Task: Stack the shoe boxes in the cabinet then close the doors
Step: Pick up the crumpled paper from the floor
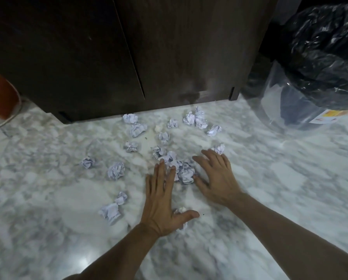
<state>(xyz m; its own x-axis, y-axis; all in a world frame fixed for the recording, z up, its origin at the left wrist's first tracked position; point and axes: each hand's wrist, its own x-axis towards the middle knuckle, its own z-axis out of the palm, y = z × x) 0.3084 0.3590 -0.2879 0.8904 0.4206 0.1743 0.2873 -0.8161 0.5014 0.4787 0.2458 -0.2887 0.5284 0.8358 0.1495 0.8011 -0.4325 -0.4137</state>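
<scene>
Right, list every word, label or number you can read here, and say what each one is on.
No text here can be read.
Label on the bin: a yellow and white sticker with red marks, too blurred to read.
Paper balls: faint ruled lines or print, too small to read.
Cabinet: no lettering visible.

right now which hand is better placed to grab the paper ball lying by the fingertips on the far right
Right. The right hand has its fingertips touching that paper ball; the left hand lies flat nearer the middle pile.
</scene>
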